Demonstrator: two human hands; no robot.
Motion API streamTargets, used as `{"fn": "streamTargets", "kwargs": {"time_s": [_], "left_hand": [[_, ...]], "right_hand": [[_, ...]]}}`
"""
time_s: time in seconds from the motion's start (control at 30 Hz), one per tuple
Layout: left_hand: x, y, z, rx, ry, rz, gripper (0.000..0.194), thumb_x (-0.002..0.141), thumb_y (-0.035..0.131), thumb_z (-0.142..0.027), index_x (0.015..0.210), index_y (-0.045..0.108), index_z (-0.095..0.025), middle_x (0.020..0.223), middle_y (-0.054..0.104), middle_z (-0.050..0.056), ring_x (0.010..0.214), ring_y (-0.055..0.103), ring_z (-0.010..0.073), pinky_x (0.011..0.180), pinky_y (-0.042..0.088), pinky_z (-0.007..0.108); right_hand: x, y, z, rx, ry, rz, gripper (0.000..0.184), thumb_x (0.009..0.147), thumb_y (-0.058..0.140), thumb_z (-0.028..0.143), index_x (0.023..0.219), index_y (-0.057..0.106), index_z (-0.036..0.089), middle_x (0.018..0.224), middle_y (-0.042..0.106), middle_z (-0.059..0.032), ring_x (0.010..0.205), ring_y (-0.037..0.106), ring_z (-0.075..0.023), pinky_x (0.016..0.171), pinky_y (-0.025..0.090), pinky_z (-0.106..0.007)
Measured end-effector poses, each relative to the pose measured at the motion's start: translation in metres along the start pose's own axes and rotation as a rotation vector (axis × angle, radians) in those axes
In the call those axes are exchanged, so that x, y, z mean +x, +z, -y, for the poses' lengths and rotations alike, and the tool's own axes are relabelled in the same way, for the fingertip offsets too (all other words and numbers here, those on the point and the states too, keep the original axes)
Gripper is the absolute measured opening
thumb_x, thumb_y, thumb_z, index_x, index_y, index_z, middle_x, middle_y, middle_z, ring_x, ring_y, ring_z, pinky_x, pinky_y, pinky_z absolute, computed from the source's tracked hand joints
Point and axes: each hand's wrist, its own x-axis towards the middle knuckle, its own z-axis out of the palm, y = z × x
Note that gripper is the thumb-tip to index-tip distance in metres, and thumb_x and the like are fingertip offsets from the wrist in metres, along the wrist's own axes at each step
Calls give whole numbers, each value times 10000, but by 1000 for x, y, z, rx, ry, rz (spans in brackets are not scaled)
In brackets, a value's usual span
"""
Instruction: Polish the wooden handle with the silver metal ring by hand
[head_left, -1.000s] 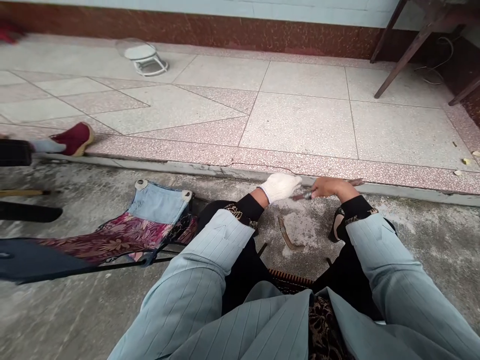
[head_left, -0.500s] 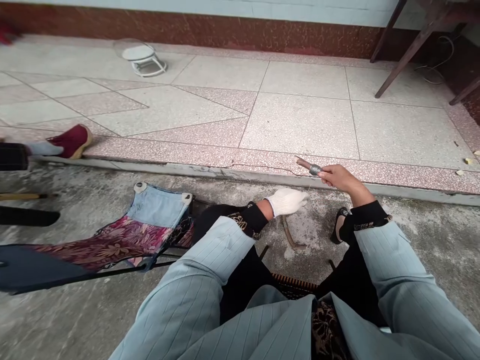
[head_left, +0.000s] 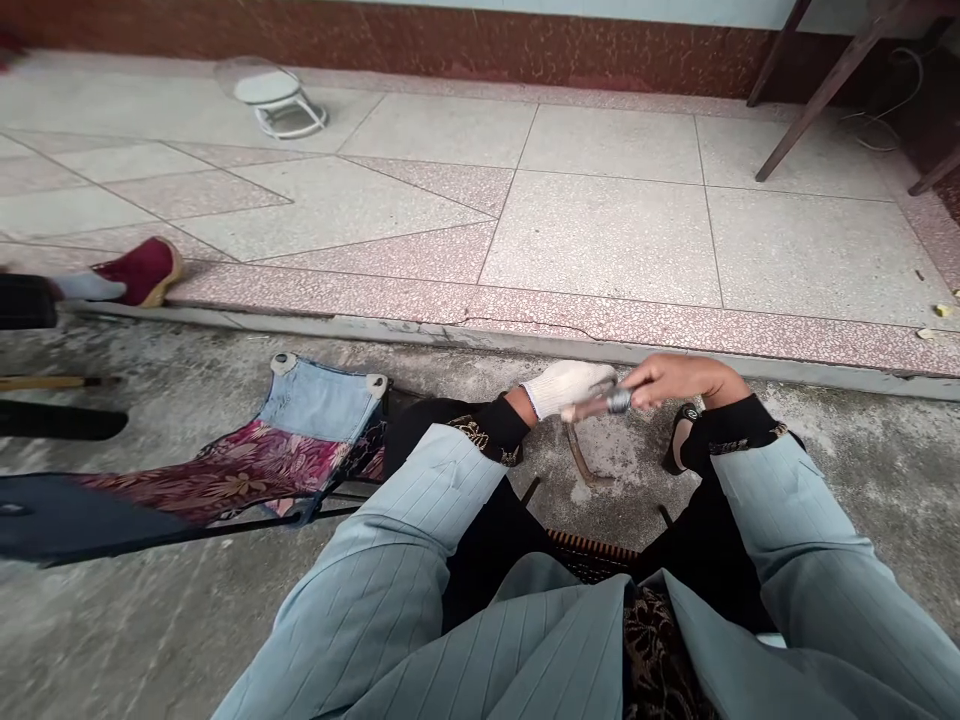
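My right hand (head_left: 671, 380), bare, is closed around a short wooden stick (head_left: 589, 407) with a coil of grey wire (head_left: 619, 400) wound round it. The stick points left and is slightly blurred, passing close in front of my left hand (head_left: 566, 387). That hand wears a white knitted glove, and its fingers are curled closed; what they hold is hidden. Below the glove a bent brown stick (head_left: 581, 460) shows against the concrete. I cannot tell whether it lies on the ground or hangs from the gloved hand.
At left stands a folding chair (head_left: 247, 465) with patterned cloth. Another person's red shoe (head_left: 142, 270) rests on the tiled step (head_left: 420, 300), whose edge runs across in front of me. Farther back are a small white stool (head_left: 274, 95) and a dark wooden table leg (head_left: 817, 110).
My right hand has swung the wire-wound stick down and left, from above the step's edge to just beside the gloved hand. The left hand has barely moved.
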Motion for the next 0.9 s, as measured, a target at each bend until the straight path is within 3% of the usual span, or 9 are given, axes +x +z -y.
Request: {"fn": "streamTargets", "kwargs": {"time_s": [0.07, 0.2, 0.3, 0.4, 0.53, 0.6, 0.67, 0.8, 0.9], "left_hand": [[2, 2, -1, -41, -35, 15, 561, 1006, 250, -375, 926, 752, -137, 731, 689, 61, 602, 590, 157, 539, 468, 211], [4, 3, 0, -65, -69, 100, 336, 974, 412, -351, 1033, 712, -212, 870, 723, 63, 759, 648, 175, 721, 476, 249], [3, 4, -3, -63, -59, 157, 316, 969, 412, -349, 1040, 695, -227, 880, 719, 79, 782, 650, 202, 748, 455, 292], [0, 5, -9, -32, -41, 157, 321, 972, 404, -377, 1057, 678, -233, 876, 713, 92, 787, 652, 216, 735, 439, 309], [-5, 0, -11, 89, -31, 104, 334, 985, 382, -406, 1081, 653, -235, 874, 709, 95, 782, 657, 212, 703, 425, 299], [-7, -7, -9, 127, -47, 83, 338, 996, 359, -394, 1104, 635, -233, 870, 710, 90, 758, 658, 205, 677, 416, 289], [-9, -16, -5, 156, -65, 54, 340, 1006, 342, -392, 1135, 614, -234, 888, 717, 79, 747, 660, 200, 655, 408, 279], [-12, -30, 0, 197, -106, 0, 353, 1020, 314, -392, 1171, 591, -234, 942, 727, 58, 779, 669, 190, 642, 412, 260], [-10, -27, 0, 142, -140, -22, 357, 1018, 326, -378, 1129, 615, -200, 902, 719, 69, 739, 659, 183, 638, 423, 263]], "right_hand": [[-10, -7, 0, 109, -44, -259, 360, 840, 669, 481, 1011, 728, 170, 723, 620, 12, 581, 486, -94, 561, 375, -235], [-19, -17, -8, 251, 13, -698, 303, 875, 625, 456, 796, 622, 164, 695, 565, -13, 553, 445, -90, 532, 353, -247], [-17, -22, -13, 98, 206, -866, 254, 947, 506, 385, 848, 595, 168, 727, 566, -34, 567, 457, -99, 550, 376, -259], [-10, -26, -15, -63, 379, -890, 212, 922, 546, 338, 829, 625, 164, 695, 570, -49, 580, 468, -122, 557, 360, -283], [3, -23, -16, -237, 535, -794, 268, 747, 762, 261, 560, 592, 173, 557, 519, -52, 575, 435, -145, 545, 272, -310], [10, -16, -15, -337, 603, -598, 332, 703, 800, 228, 483, 557, 176, 517, 504, -48, 562, 445, -145, 553, 269, -313], [16, -6, -13, -403, 609, -310, 300, 736, 779, 260, 509, 601, 179, 522, 536, -41, 544, 468, -142, 559, 286, -310], [22, 8, -1, -241, 341, 150, 220, 811, 707, 389, 803, 750, 173, 596, 600, -2, 539, 493, -112, 564, 348, -274], [12, 7, 8, -51, 75, 186, 385, 819, 696, 465, 1042, 745, 154, 677, 623, 12, 565, 495, -87, 562, 367, -243]]}}
